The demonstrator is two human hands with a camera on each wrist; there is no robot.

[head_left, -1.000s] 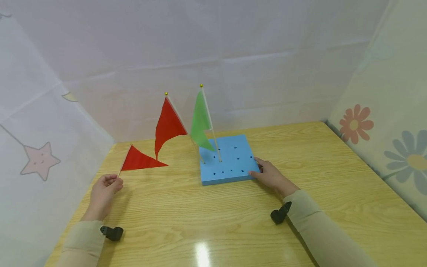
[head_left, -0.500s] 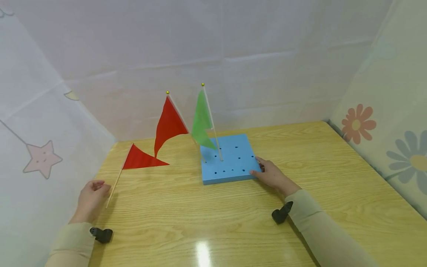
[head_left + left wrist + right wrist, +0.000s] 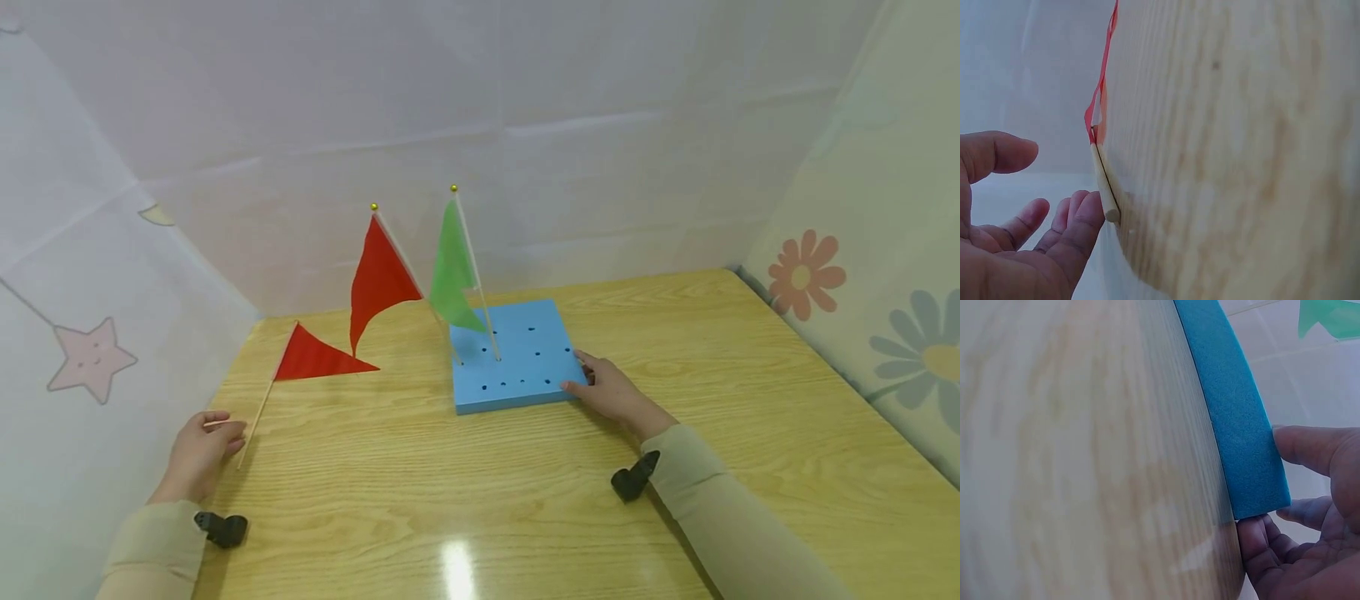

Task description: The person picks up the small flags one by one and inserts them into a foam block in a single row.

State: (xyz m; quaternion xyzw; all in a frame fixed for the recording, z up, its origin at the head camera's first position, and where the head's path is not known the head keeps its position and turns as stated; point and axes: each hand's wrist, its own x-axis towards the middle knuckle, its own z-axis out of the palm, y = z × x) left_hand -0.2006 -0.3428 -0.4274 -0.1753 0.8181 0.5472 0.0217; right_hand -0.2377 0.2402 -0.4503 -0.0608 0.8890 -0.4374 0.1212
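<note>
Slab (image 3: 513, 333), blue, grainy and pierced, has a corner pinched by the right hand (image 3: 611, 392). Left of that slab, a triangular red pennant (image 3: 315, 358) lies, its round stick (image 3: 259, 414) just beside the left hand (image 3: 197, 454), fingers (image 3: 1079, 240) loosely parted, holding nothing.

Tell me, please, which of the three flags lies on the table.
The red flag beside the left hand; the other red flag and the green flag stand in the blue board.

A person's left arm (image 3: 152, 546) and right arm (image 3: 731, 504) extend from the near side, the left hand (image 3: 197, 454) loosely curved, thumb parted from fingers (image 3: 1079, 234), the right hand (image 3: 611, 393), farther in, gripping firmly.
</note>
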